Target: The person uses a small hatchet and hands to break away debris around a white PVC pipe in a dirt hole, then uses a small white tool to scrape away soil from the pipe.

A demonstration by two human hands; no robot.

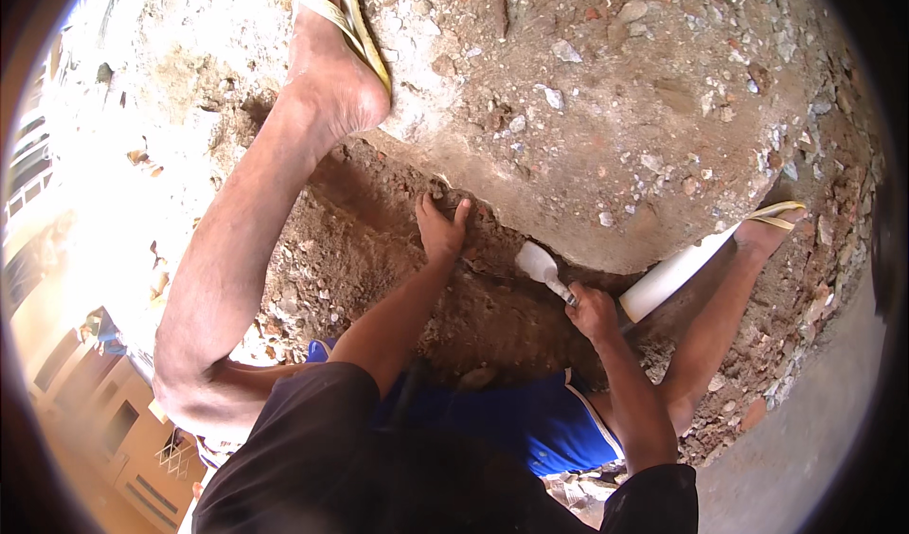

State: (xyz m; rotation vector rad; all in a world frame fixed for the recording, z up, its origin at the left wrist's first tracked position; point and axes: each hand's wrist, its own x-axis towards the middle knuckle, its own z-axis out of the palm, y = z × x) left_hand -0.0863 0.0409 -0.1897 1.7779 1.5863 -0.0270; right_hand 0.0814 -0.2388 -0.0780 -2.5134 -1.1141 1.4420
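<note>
So, the slab [615,127] toward one o'clock borders your trench [502,318], and the pipe [677,274] lies at three, apparently tucked along the slab's edge. Your left hand [442,229], just off centre toward eleven, has fingers loosely spread and nothing visibly in them, probably bracing your lean; your right hand [595,313], at four, wraps the trowel [540,261] by its handle, blade toward ten, seemingly for control.

A tan building [144,444] with dark windows [120,428] stands lower left, a grey strip [805,416] lower right
</note>
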